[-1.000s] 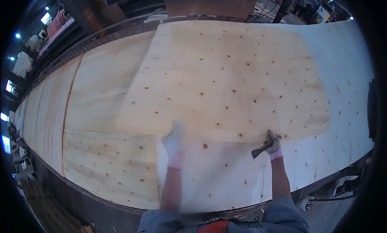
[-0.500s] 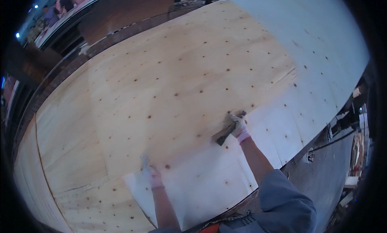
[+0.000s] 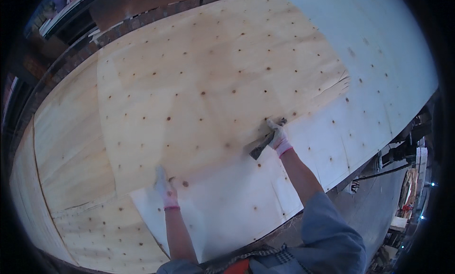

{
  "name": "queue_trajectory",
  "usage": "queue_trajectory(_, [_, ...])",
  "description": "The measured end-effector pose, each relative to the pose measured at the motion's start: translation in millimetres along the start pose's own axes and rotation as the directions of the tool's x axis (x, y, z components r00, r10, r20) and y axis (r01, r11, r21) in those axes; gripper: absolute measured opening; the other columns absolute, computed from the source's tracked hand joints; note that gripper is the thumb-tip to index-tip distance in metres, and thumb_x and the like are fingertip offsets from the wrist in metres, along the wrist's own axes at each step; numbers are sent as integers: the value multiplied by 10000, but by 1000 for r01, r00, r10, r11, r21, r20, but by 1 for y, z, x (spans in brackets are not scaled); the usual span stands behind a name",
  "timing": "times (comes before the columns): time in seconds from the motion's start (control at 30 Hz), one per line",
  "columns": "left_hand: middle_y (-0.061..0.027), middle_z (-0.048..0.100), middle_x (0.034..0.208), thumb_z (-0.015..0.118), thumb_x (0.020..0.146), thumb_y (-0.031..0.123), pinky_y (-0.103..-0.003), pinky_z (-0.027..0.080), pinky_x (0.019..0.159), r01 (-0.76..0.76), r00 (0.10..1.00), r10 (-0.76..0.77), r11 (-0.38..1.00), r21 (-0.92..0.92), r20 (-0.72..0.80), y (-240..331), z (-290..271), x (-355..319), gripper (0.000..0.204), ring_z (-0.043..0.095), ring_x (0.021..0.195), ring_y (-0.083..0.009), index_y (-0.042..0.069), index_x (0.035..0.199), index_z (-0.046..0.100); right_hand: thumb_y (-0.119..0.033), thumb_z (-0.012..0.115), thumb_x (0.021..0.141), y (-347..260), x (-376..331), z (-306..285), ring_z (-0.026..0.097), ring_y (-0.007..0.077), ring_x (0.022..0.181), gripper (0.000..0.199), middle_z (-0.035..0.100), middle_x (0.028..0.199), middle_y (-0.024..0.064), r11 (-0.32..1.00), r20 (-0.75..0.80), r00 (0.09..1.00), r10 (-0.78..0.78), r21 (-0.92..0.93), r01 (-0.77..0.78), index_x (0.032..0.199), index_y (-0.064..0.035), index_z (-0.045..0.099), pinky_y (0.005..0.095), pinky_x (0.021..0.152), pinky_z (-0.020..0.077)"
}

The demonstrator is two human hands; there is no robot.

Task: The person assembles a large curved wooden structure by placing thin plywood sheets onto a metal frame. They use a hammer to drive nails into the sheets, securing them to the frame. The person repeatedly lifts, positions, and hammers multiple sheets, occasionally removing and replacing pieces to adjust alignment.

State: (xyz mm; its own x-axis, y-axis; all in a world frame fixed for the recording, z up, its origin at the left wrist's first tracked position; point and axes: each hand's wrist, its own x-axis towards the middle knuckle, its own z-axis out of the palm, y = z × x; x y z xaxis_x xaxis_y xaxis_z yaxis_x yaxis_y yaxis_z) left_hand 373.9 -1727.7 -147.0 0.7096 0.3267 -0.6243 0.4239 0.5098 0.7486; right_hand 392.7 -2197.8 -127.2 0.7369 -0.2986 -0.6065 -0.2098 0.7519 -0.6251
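Note:
My left hand, in a pale glove with a pink cuff, lies with fingers stretched out across the left part of a whitish wood veneer sheet and its far edge. Closed in my right hand, gloved the same way, is a dark scraper with a flared blade. The blade rests at or just above the line where the whitish sheet meets the tan veneer. Whether it touches the wood cannot be seen. Brown knots and small dark spots dot the veneer.
A bluish-white veneer area covers the far right. More tan veneer with a seam lies at left. Dark machinery or framing runs behind the far edge. Stacked wood pieces stand beyond the right edge.
The whole view has shifted, so the veneer appears farther left and up. My left hand keeps nearly its place on the sheet; my right hand with the scraper has moved slightly right along the seam.

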Motion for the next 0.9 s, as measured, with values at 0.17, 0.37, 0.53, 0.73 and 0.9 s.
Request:
queue_trajectory(0.17, [-84,532,1442,604,979,145,-396,545,931,-377,877,311,918,121,367,-58,-57,47,523,561,1221,-216,83,1482,477,-333,632,980,18,60,-69,622,226,1071,309,671,1150,48,995,197,980,18,-100,1,1194,-110,641,406,945,523])
queue_trajectory(0.37, [-97,510,1494,509,1026,150,-374,566,935,-320,934,230,877,359,272,-22,-15,25,481,602,1203,-214,82,1499,463,-386,609,970,10,43,-44,656,296,1089,402,679,1199,89,975,28,997,-68,-212,72,1245,-93,632,500,955,534])
queue_trajectory(0.53, [-43,604,1374,596,1025,287,-358,607,737,-438,892,403,881,177,206,-17,-10,9,426,653,1003,-145,79,1396,586,-383,656,944,19,48,-44,654,312,1115,443,680,1225,102,940,-54,984,-172,-308,147,1282,-99,631,516,977,529])
queue_trajectory(0.73, [-117,689,1080,577,1012,456,-334,522,720,-475,880,388,726,497,275,-53,-54,50,439,659,805,-174,108,1262,677,-409,666,955,12,99,-59,652,278,1084,387,687,1204,73,974,112,991,-75,-207,97,1229,-136,663,481,954,534])
queue_trajectory(0.9, [-183,731,1064,523,971,611,-386,497,931,6,988,-101,777,629,116,9,-3,-3,587,684,973,-247,90,1132,740,-513,642,955,15,25,-62,644,186,998,424,695,1126,12,950,77,996,-54,-304,75,1176,-153,681,385,878,547])
